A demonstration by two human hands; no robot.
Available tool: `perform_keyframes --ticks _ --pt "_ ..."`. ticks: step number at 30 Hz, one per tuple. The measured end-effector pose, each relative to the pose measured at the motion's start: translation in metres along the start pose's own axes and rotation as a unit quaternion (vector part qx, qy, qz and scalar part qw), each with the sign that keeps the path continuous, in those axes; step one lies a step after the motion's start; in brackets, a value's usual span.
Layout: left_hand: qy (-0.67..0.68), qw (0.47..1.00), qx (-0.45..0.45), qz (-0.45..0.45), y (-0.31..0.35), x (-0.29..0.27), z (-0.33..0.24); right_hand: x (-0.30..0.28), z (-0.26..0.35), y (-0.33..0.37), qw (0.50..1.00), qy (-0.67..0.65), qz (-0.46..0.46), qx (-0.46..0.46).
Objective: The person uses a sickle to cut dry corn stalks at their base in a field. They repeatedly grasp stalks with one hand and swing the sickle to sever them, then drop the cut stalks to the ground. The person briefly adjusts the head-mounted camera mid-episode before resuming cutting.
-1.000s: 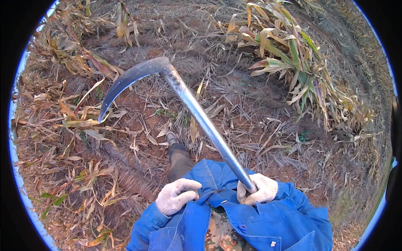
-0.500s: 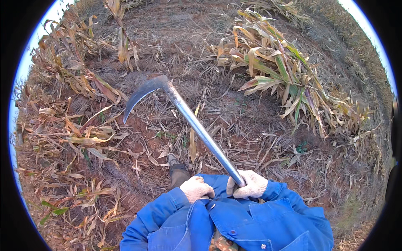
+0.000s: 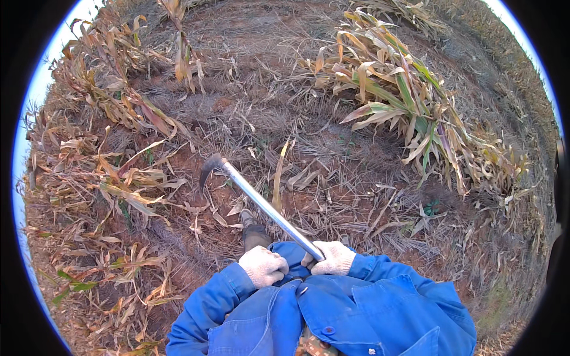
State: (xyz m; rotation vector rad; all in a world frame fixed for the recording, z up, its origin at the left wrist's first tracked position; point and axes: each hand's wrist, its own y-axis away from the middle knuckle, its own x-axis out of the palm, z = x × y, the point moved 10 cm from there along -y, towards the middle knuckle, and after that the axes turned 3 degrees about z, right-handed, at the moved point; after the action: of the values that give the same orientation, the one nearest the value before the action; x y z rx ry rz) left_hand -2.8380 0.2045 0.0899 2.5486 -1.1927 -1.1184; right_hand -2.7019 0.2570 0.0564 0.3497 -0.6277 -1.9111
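A sickle (image 3: 264, 204) with a long metal shaft and a dark curved blade slants up and left from my body. My right hand (image 3: 334, 258), in a pale knitted glove, is wrapped round the lower end of its shaft. The blade hangs above the littered ground and is seen nearly edge-on. My left hand (image 3: 263, 266), gloved alike, is closed in front of my blue jacket (image 3: 249, 323), beside its front hem. Its fingers are curled under, and what they hold, if anything, is hidden.
Cut maize stalks (image 3: 409, 101) with dry leaves lie heaped at the far right. Standing and leaning dry maize (image 3: 113, 89) lines the left. Straw and broken leaves cover reddish soil (image 3: 332, 207). My shoe (image 3: 247, 218) shows ahead of my left hand.
The sickle's head has swung down and nearer, and its blade has turned so less of its curve shows. Both hands have shifted slightly left, with the right still gripping the shaft.
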Motion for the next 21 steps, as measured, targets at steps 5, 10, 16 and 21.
perform_keyframes --ticks 5,10,16,21 --pt "0.094 0.988 -0.097 -0.071 0.02 0.016 0.031 -0.013 -0.008 -0.028 0.999 -0.017 -0.04 -0.031" --pt "0.198 0.901 -0.297 -0.249 0.042 0.022 0.126 -0.028 -0.033 -0.072 0.993 0.098 -0.062 0.03" --pt "0.499 0.851 -0.163 -0.021 -0.025 0.132 0.19 -0.011 -0.089 -0.145 0.995 -0.007 0.01 0.096" --pt "0.477 0.871 -0.116 0.025 -0.036 0.164 0.219 0.008 -0.124 -0.165 0.993 -0.036 0.06 0.096"
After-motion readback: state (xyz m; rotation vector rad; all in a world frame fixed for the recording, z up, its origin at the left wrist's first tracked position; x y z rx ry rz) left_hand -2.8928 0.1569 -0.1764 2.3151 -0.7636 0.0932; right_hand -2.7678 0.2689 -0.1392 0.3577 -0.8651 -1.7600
